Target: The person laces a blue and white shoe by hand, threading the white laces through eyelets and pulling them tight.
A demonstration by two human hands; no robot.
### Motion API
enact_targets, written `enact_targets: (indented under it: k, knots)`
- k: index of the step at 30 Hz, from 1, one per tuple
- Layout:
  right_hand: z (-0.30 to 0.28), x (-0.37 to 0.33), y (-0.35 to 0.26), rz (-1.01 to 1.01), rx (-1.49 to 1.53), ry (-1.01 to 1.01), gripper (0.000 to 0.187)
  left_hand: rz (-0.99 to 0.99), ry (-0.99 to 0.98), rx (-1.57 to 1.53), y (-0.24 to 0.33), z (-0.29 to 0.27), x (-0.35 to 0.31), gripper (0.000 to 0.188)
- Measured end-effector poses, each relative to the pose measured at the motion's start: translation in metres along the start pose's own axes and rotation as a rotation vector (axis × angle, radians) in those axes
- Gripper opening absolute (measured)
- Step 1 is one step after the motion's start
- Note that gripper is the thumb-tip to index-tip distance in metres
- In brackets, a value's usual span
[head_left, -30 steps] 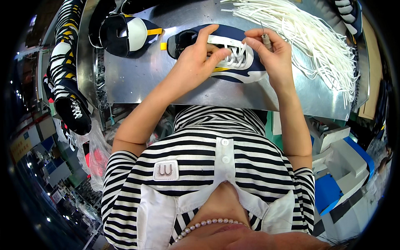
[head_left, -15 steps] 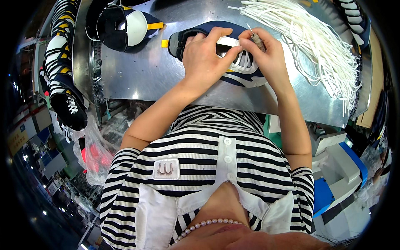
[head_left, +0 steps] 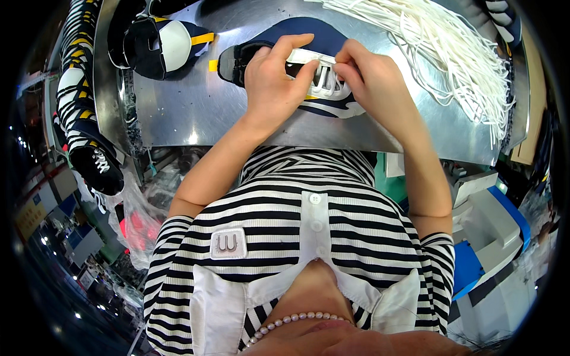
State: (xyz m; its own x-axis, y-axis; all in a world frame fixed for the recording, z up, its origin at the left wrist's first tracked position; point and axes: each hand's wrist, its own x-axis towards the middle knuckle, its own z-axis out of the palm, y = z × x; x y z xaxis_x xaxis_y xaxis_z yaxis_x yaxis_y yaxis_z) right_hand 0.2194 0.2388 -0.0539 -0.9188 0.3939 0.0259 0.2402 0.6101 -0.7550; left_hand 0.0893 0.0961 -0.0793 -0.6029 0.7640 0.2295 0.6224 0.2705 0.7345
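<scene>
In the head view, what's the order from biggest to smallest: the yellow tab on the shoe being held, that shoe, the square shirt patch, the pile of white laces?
1. White laces
2. Shoe
3. Square shirt patch
4. Yellow tab

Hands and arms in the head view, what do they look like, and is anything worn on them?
The left hand and right hand are bare, without gloves; no ring or bracelet shows. The forearms are uncovered. Short sleeves have black and white stripes.

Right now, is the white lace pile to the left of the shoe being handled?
No, the white lace pile lies right of the shoe.
</scene>
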Motion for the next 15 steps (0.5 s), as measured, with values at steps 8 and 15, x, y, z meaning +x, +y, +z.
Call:
enact_targets:
  k: [8,15]
  knots:
    - [0.028,0.017,-0.016,-0.150,-0.431,0.030,0.037,0.084,0.018,-0.074,0.000,-0.001,-0.009,0.033]
    - [0.048,0.025,-0.016,0.006,-0.378,0.104,0.036,0.051,0.035,-0.173,-0.006,0.004,-0.010,0.035]
